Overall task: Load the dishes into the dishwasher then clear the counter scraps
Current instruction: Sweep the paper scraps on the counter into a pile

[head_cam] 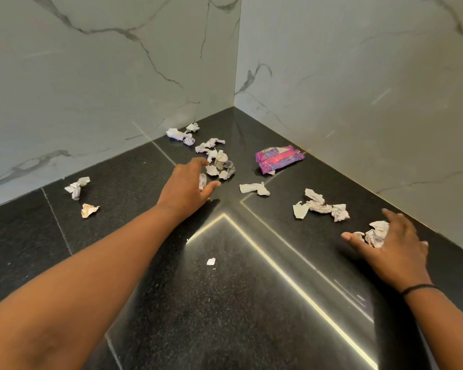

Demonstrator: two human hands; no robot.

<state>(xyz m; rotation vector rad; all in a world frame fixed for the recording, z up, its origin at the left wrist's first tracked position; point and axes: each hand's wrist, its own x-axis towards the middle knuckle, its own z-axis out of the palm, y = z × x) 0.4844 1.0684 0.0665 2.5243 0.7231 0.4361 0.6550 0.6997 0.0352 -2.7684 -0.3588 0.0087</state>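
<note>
- No dishes and no dishwasher were in view, so whether the loading part was done could not be told; the clearing of scraps looked only just begun, because most of the paper lay on the counter [134, 188].
- Far to the left of the left fingers, two crumpled papers [77, 186] lay near the wall, not yet collected.
- The left hand [186, 186] reached forward with its fingers spread and loosely bent, holding nothing that could be seen; one scrap touched it between thumb and forefinger.
- Just beyond the left fingertips lay the biggest heap of paper scraps [219, 162], and more pieces farther behind it, toward the corner.
- Between the two hands lay one flat scrap [254, 188], and nearer to the person a tiny white bit [211, 261].
- A purple wrapper [278, 158] lay against the right wall, well beyond both hands.
- Just in front of the right fingers lay another small group of scraps [321, 206].
- The right hand [385, 244] held a wad of paper [377, 233] under its curled fingers.
- Nothing seemed to block the way; the far corner probably needed a longer reach.
</note>
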